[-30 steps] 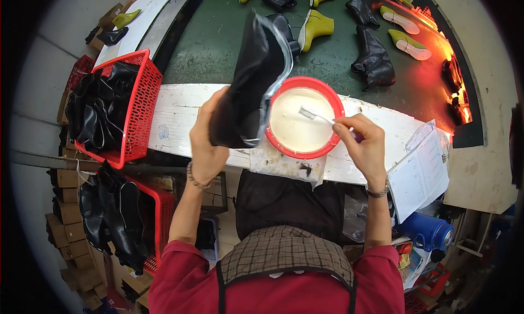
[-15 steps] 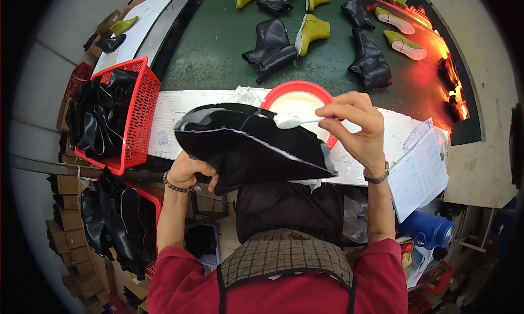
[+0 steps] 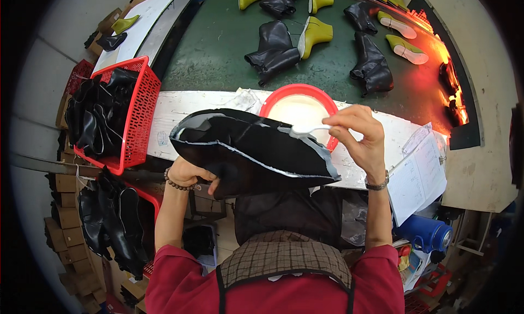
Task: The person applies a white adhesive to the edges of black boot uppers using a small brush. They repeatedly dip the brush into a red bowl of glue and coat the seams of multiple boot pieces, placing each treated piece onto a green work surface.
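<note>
My left hand (image 3: 188, 173) grips a black boot upper (image 3: 256, 150) from below, its fingers partly hidden by the upper. The upper lies on its side with its open edge facing up, and a pale line of glue runs along that edge. Between thumb and fingers, my right hand (image 3: 363, 134) pinches the handle of a small white brush (image 3: 311, 128). Its head rests against the upper's far edge, where whitish wet smears show. Just behind the brush stands a red bowl (image 3: 266, 105) holding creamy white liquid (image 3: 297, 111).
On the left stands a red basket (image 3: 143, 104) of black uppers, with more uppers (image 3: 117, 226) below it. Black uppers and yellow-green shoes (image 3: 316, 38) lie on the green conveyor (image 3: 218, 46), beside a glowing heater (image 3: 456, 90). Papers (image 3: 415, 172) and a blue jug (image 3: 426, 230) are at right.
The brush and my right hand have moved a little right and down along the upper's edge. The upper has tilted slightly, and more whitish coating shows near its right end.
</note>
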### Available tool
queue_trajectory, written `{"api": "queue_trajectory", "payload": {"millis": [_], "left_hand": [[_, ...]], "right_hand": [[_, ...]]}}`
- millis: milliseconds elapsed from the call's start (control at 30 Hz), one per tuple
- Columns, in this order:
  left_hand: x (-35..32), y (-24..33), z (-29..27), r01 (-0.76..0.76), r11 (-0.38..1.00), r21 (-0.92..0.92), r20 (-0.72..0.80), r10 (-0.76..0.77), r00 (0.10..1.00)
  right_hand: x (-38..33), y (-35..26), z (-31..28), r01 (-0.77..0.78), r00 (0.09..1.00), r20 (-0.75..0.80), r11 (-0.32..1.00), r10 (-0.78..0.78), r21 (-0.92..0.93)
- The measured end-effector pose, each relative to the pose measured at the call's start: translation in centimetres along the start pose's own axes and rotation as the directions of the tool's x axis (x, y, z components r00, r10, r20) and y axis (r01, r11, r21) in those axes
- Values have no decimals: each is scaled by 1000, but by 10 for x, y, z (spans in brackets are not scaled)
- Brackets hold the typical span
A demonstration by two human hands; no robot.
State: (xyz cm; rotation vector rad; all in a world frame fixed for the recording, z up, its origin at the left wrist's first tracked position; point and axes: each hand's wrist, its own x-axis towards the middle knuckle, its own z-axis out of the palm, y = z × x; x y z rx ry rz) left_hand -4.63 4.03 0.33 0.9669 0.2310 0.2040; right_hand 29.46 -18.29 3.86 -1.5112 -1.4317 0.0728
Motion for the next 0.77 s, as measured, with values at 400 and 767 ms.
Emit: {"api": "queue_trajectory", "payload": {"millis": [400, 767], "left_hand": [[16, 14, 29, 128, 973, 192, -34, -124, 992], [37, 9, 53, 380, 880, 283, 94, -420, 902]], "right_hand": [[24, -11, -5, 69, 997, -14, 997, -70, -43], [46, -15, -7, 205, 960, 204, 978, -192, -43]]}}
